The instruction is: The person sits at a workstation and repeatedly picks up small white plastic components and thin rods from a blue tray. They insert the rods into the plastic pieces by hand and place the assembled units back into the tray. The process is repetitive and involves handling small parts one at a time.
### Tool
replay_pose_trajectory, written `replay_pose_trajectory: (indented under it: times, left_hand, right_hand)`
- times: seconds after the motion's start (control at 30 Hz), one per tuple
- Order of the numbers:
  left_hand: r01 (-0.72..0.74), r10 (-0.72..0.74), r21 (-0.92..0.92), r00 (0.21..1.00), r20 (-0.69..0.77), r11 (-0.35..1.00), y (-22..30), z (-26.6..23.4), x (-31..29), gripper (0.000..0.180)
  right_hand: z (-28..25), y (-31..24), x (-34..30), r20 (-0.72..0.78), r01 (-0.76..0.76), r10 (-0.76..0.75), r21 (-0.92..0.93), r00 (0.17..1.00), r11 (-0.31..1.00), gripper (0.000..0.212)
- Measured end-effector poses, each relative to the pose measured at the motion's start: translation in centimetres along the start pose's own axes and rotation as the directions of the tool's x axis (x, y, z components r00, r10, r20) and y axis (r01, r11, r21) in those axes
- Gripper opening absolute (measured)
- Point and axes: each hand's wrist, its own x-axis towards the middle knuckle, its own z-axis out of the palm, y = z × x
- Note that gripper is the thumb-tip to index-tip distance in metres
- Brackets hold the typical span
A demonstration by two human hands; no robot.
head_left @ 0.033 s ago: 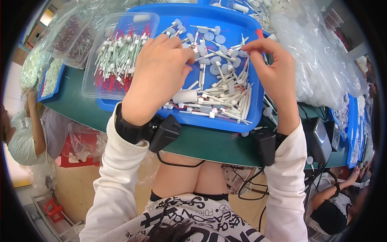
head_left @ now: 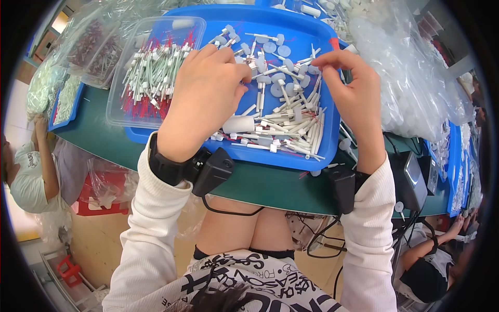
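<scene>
My left hand [head_left: 205,93] hovers over the left part of a blue tray [head_left: 249,16], its fingers curled in toward the thumb. Whatever may be between those fingertips is hidden. At the tray's right side, my right hand [head_left: 356,86] has thumb and forefinger brought together beside a pale round disc [head_left: 313,69]; whether they grip it I cannot make out. Thin white stick-like parts [head_left: 312,130] lie heaped in the tray below the hands. Several translucent discs on short stems [head_left: 284,50] are scattered between them. A white cylinder [head_left: 238,124] lies near the left wrist.
A clear plastic box [head_left: 117,112] full of white-and-red wired parts overlaps the tray's left side. Large clear bags [head_left: 410,78] bulge at the right. A dark device [head_left: 408,174] and cables stand on the green table [head_left: 270,182]. Other people sit at both sides.
</scene>
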Motion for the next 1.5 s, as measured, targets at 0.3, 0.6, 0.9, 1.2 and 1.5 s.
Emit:
replay_pose_trajectory:
  times: [0.3,0.6,0.9,1.2,1.5]
  left_hand:
    - [0.058,-0.149,-0.464,0.976,-0.161,0.884,0.8,-0.9,1.1,0.006]
    - [0.223,-0.415,-0.974,0.89,0.188,0.036,2.0,-2.1,1.4,0.016]
    - [0.45,-0.153,-0.852,0.853,0.499,-0.268,1.1,-1.8,1.3,0.033]
    - [0.282,-0.284,-0.9,0.94,0.189,0.332,0.6,-2.0,0.9,0.047]
    - [0.28,-0.313,-0.27,0.946,-0.085,0.921,-3.4,-4.4,-0.4,0.013]
  right_hand:
    - [-0.1,1.3,0.3,-0.136,-0.018,0.006,-0.086,0.991,0.996,0.019]
    - [0.7,1.4,-0.1,0.205,0.273,-0.224,-0.26,0.953,0.926,0.033]
    - [2.2,1.8,1.4,0.356,0.376,-0.258,-0.319,0.898,0.87,0.035]
    - [2.9,1.1,1.0,0.315,0.419,-0.324,-0.306,0.892,0.855,0.029]
    - [2.5,0.8,0.7,0.136,0.327,-0.298,-0.33,0.945,0.886,0.017]
